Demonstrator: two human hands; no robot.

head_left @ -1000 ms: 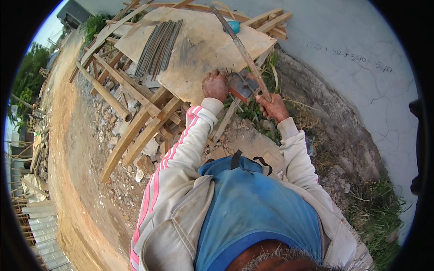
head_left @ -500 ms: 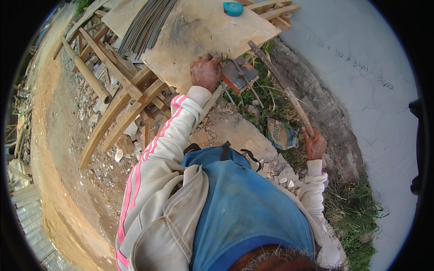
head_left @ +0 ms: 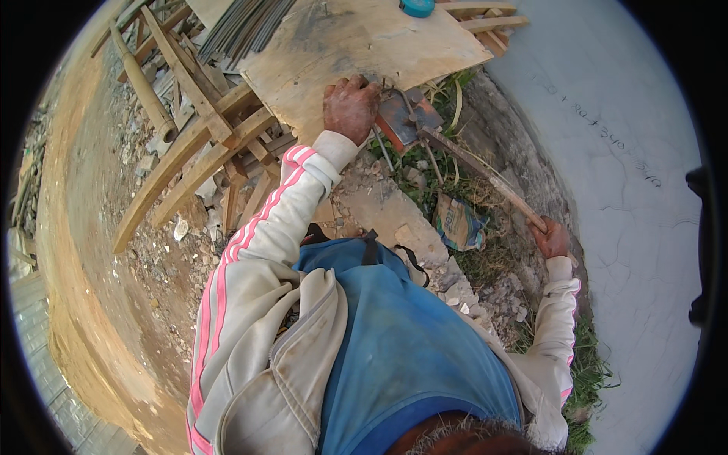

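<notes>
My left hand (head_left: pixel 351 108) is closed at the near edge of the plywood board (head_left: pixel 326 45), its fingers wrapped round a thin bent steel rod (head_left: pixel 435 161). The rod comes out beside the knuckles and crosses a small rusty metal plate (head_left: pixel 398 121) with red-orange edges. My right hand (head_left: pixel 552 238) grips the lower end of a long rusty metal bar (head_left: pixel 485 173), off to the right near the wall. The bar slants up and left. Its far end meets the rod at the plate's right side; the exact contact is too small to tell.
A blue tape measure (head_left: pixel 417 7) lies at the board's far edge, beside a bundle of steel rods (head_left: pixel 243 34). Wooden beams (head_left: pixel 178 178) and a bamboo pole (head_left: pixel 142 82) lie left. A grey wall (head_left: pixel 629 114) stands right; a crumpled sack (head_left: pixel 459 221) lies in rubble and grass.
My right hand has moved right, and the bar's far end has come down from beside the board to the rod at the plate. My left hand keeps its hold at the board's edge.
</notes>
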